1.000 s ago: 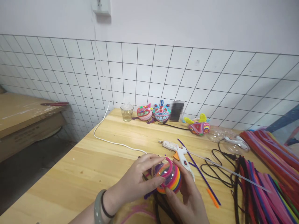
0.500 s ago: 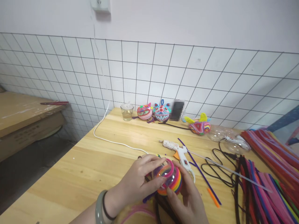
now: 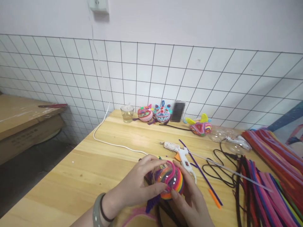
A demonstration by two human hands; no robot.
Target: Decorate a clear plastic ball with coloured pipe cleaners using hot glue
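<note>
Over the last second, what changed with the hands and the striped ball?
The pink pipe cleaner, which stood up as a loop above the rainbow-wrapped ball, has been pressed down and now lies wavy against its clear top. The left hand and right hand kept their hold throughout. The glue gun and the pile of pipe cleaners stayed put.

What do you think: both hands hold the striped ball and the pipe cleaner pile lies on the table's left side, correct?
No: the head view shows the pipe cleaner pile on the table's right side. The left hand and right hand do hold the striped ball.
</note>
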